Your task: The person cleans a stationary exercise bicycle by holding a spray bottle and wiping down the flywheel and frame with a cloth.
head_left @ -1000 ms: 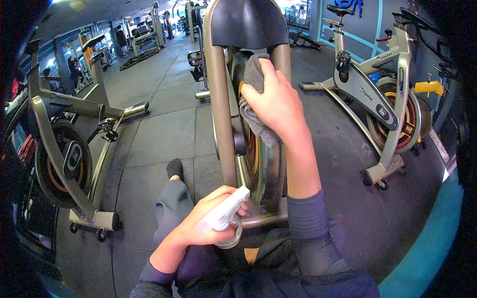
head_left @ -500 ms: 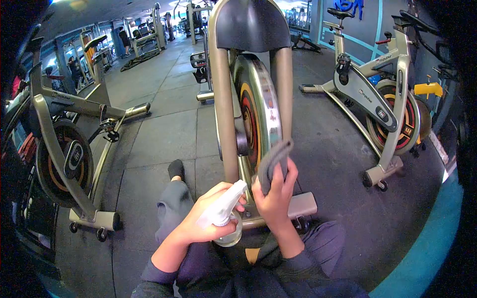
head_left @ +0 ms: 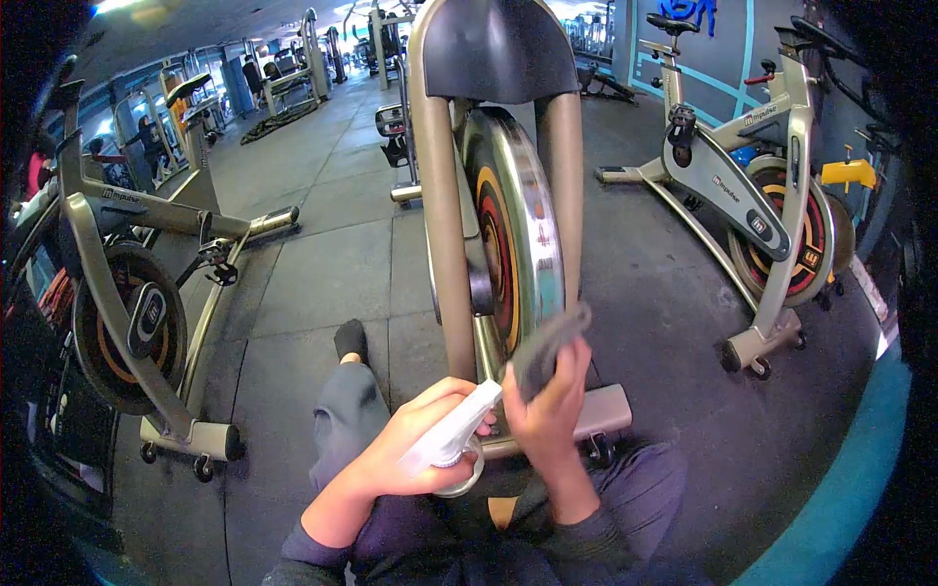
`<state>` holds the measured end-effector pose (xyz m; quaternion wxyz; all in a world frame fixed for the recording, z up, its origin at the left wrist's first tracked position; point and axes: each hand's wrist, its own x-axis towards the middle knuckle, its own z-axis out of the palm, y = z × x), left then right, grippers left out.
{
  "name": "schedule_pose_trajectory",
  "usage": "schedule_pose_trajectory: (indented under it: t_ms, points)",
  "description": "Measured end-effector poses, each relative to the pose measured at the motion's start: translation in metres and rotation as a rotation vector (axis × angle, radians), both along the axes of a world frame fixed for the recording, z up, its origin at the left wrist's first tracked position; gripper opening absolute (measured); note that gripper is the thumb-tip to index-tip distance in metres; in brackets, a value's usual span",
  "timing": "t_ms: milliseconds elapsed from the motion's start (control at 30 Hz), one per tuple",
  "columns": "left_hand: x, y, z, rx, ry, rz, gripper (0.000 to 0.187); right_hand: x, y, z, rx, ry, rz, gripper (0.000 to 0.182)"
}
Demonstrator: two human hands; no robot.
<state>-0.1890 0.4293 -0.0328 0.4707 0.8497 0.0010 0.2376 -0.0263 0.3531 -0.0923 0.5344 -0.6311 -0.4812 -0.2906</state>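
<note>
My left hand is wrapped round a spray bottle with a white trigger head, its nozzle pointing up toward the cloth. Most of the bottle's body is hidden behind my fingers. In my right hand is a folded dark grey cloth, pinched between thumb and fingers. The cloth overlaps the lower rim of the flywheel, a shiny metal wheel with a red and orange disc. Around that wheel stands the exercise bike's fork, with a black guard above it.
Another exercise bike stands at left, and a third at right. The front foot bar of the middle bike lies just beyond my hands. My socked foot rests on dark floor tiles. More gym machines stand farther back.
The cloth in my right hand has tilted and dropped a little lower by the wheel. My left hand keeps hold of the spray bottle. The view has shifted slightly.
</note>
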Motion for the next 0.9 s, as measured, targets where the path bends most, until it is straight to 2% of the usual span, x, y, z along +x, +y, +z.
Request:
schedule_pose_trajectory:
  t_ms: [67,167,267,333,433,567,633,767,833,900]
  points:
    - [0.002,0.000,0.001,-0.008,0.001,-0.011,0.057,0.003,0.004,0.056,-0.087,0.081,0.035,0.066]
    - [0.005,0.001,0.000,0.054,0.009,-0.004,0.058,0.015,0.029,0.121,-0.245,0.106,-0.057,0.062]
    - [0.007,0.000,-0.001,-0.032,0.034,0.010,0.058,0.037,0.058,0.159,-0.346,0.127,-0.100,0.060]
    - [0.008,-0.002,0.000,-0.032,0.028,0.007,0.058,0.038,0.059,0.163,-0.385,0.131,-0.118,0.059]
    - [0.008,-0.001,0.000,-0.023,0.008,-0.009,0.060,0.034,0.055,0.141,-0.213,0.120,-0.098,0.055]
    - [0.008,-0.003,0.001,-0.113,0.011,0.008,0.061,0.009,0.029,0.097,-0.136,0.121,-0.113,0.057]
    - [0.009,-0.003,-0.001,-0.118,0.019,0.046,0.062,0.005,0.020,0.062,0.000,0.076,-0.059,0.062]
    - [0.008,0.000,-0.006,-0.080,0.016,0.084,0.062,0.008,-0.006,-0.028,0.051,0.019,0.097,0.062]
    - [0.009,0.000,-0.007,-0.041,-0.003,0.100,0.061,0.011,-0.020,-0.075,0.030,0.123,0.210,0.064]
    - [0.011,-0.001,-0.007,-0.015,-0.012,0.098,0.061,0.009,-0.047,-0.083,-0.246,0.571,0.257,0.066]
